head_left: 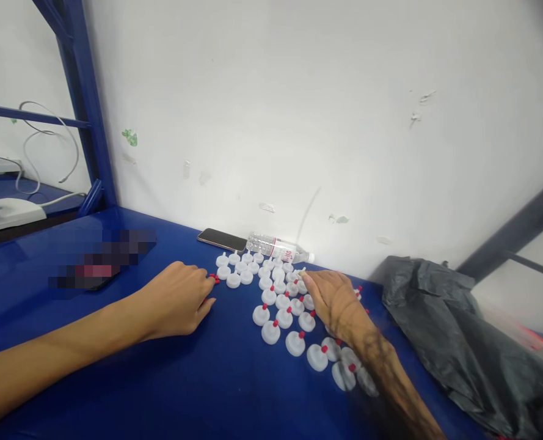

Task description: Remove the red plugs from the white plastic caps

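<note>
My left hand (179, 299) hovers low over the blue table, thumb apart from its bent fingers. Its fingertips reach a few small red tips (214, 278), and nothing shows between thumb and fingers. My right hand (333, 296) is among the white spouted caps, its thumb and fingers closed around a white spouted cap (301, 273) that is mostly hidden. Plain white caps (233, 280) stand spout up between the hands. Nearer me and to the right, several white caps (295, 343) have red tips on their spouts; my right forearm covers some.
Behind the caps, a phone (222, 239) and a clear plastic bottle (278, 247) lie along the white wall. A dark grey plastic bag (440, 330) fills the right side. A blurred-out dark item (106, 263) lies at left, near a blue metal post (88, 104).
</note>
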`<state>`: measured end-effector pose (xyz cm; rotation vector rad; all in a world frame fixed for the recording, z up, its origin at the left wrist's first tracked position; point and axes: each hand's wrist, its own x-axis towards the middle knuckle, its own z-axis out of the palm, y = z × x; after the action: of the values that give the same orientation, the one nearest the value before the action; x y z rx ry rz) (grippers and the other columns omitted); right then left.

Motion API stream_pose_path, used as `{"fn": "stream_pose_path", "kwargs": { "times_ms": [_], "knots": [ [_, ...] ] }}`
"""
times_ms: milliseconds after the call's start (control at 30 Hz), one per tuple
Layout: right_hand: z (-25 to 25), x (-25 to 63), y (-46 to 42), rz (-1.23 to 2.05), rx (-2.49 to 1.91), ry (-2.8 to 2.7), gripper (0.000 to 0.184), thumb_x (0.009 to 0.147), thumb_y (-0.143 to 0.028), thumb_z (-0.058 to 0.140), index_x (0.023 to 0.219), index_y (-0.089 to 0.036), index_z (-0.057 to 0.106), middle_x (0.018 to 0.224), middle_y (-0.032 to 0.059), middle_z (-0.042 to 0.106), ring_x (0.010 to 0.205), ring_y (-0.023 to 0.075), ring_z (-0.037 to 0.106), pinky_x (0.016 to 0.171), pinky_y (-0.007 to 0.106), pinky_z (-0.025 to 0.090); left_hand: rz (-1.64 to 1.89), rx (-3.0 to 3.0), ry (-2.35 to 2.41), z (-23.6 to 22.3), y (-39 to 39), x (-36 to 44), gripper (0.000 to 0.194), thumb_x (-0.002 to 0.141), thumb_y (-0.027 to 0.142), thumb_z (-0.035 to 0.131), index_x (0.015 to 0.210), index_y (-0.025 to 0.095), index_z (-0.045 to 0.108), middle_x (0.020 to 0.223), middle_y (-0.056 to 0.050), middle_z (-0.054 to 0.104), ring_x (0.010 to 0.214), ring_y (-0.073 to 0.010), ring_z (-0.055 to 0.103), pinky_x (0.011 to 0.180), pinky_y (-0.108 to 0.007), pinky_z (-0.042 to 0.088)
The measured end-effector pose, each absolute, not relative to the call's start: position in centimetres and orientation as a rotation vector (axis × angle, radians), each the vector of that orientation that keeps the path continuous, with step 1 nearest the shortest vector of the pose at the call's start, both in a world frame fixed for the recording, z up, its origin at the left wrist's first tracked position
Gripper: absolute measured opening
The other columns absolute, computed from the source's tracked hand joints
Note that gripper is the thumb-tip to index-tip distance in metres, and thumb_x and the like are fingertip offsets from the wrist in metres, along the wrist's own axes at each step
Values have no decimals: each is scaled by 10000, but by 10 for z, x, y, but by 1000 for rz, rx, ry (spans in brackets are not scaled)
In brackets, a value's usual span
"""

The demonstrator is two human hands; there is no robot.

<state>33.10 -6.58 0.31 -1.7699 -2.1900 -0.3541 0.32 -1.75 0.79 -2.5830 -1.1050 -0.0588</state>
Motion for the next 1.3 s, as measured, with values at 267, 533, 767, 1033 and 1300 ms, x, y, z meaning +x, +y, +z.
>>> {"fn": "stream_pose_path", "kwargs": {
  "times_ms": [267, 533, 767, 1033, 1300],
  "knots": [
    [0, 326, -71, -349, -1798, -2217, 436, 1082, -348, 285, 1174, -255, 702, 1079, 51, 774, 1174, 307, 636, 1040, 569, 424, 106, -2604, -1064, 1, -16, 2, 276, 916, 214, 454, 768, 178, 684, 749, -127, 733, 639, -331, 702, 533, -415, 448],
    [5, 321, -66, -448, -1667, -2030, 225, 1017, -379, 527, 1148, -227, 630, 1136, 75, 724, 1072, 273, 667, 1026, 497, 460, -206, -2654, -922, -1, -18, 5, 199, 976, 257, 464, 857, 205, 615, 803, -59, 701, 645, -247, 672, 523, -338, 344],
    [10, 285, -82, -251, -1272, -2165, 195, 1027, -180, 466, 1177, -277, 543, 1186, 31, 662, 1059, 210, 645, 937, 390, 522, -849, -2861, -855, -2, -22, 13, 210, 1056, 314, 445, 1054, 243, 643, 939, 9, 702, 677, -124, 632, 579, -261, 388],
    [5, 252, -93, -254, -1016, -2342, 324, 989, -95, 509, 1266, -261, 517, 1288, 60, 656, 1173, 221, 607, 1001, 426, 525, -1227, -3032, -842, -3, -32, 18, 168, 1018, 292, 538, 1064, 239, 691, 910, 17, 732, 689, -104, 639, 658, -209, 474],
    [7, 246, -100, -183, -958, -2270, 239, 1015, -182, 532, 1241, -259, 517, 1243, 54, 700, 1165, 203, 631, 993, 405, 543, -1116, -3051, -909, -3, -33, 16, 210, 1026, 325, 519, 1068, 232, 702, 904, -3, 747, 677, -128, 657, 662, -232, 506]
  ]
}}
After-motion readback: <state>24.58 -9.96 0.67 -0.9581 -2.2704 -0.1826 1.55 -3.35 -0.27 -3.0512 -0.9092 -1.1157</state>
